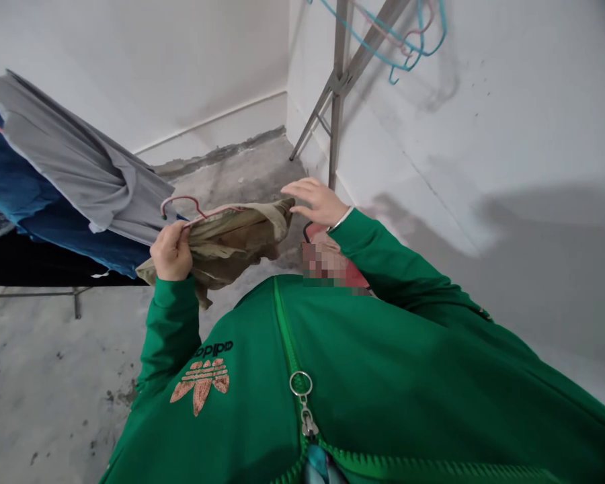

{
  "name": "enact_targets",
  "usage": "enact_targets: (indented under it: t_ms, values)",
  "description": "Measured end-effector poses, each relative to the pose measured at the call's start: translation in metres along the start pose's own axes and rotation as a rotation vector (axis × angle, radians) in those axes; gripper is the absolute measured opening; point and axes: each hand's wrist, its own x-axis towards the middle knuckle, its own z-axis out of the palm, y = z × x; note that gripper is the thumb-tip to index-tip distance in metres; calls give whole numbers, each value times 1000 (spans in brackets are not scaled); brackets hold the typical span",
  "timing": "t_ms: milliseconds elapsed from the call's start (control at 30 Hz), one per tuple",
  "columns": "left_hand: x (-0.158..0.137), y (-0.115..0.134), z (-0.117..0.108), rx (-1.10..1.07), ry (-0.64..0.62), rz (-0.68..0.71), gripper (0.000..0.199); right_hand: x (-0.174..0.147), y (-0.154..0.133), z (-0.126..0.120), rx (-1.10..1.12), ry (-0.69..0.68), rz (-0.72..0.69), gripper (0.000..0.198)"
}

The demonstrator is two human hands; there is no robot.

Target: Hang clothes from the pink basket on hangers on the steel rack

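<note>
My left hand [171, 250] is closed around a pink clothes hanger [185, 197] together with the edge of a khaki garment [245, 235]. The hanger's hook points up and to the left, and its bar runs along the garment's top edge. The garment is bunched in front of my chest, so its exact kind cannot be made out. At its right end is my right hand [323, 202], fingers stretched out and thumb apart. Those fingertips are at the cloth's corner; whether they touch it is unclear.
On the left hang a grey garment [95, 161] and a blue one [45, 208], above a thin metal bar [25, 294]. A metal stand [337, 87] by the wall carries blue hangers [408, 66]. A partly blurred reddish thing [355, 269] lies below my right hand.
</note>
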Motion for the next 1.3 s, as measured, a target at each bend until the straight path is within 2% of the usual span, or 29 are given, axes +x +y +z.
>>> enact_targets:
  t_ms: [100,200,333,433,500,533,600,667,767,833,900,1000,1100,1133,1200,1300]
  values:
    - [1,3,6,9,-24,29,23,7,-7,11,-69,-54,-88,31]
    - [-4,11,17,21,-77,7,27,9,-23,23,-124,-9,-150,27]
    - [-7,14,28,16,-219,-26,33,4,-39,36,-114,27,-104,25]
    - [-6,-11,21,23,-304,-111,43,-1,-39,32,-107,113,-47,23]
    - [-8,-40,9,63,-344,-195,60,-4,-35,23,-90,188,-35,20]
    - [-11,-56,3,83,-370,-227,60,-5,-33,17,-77,214,-30,19]
    - [-20,-82,-6,83,-436,-280,45,-6,-30,6,-48,235,-8,17]
    - [-28,-96,-6,38,-497,-343,30,-7,-29,-2,-21,233,39,16]
    - [-33,-96,6,-45,-442,-419,29,-8,-30,-10,31,211,104,16]
    - [-30,-89,14,-104,-361,-414,34,-9,-31,-14,80,201,133,17]
    - [-24,-86,16,-146,-325,-386,31,-10,-32,-19,126,187,161,19]
    - [-14,-92,4,-132,-259,-378,24,-14,-29,-30,172,138,194,21]
    - [-7,-107,-11,-105,-176,-428,22,-19,-26,-38,220,67,193,21]
    - [-6,-111,-14,-98,-191,-448,21,-21,-26,-39,236,46,190,21]
    - [-5,-116,-15,-77,-302,-472,20,-22,-27,-38,252,35,199,21]
    - [-4,-108,-11,-41,-418,-418,26,-22,-30,-35,244,82,229,20]
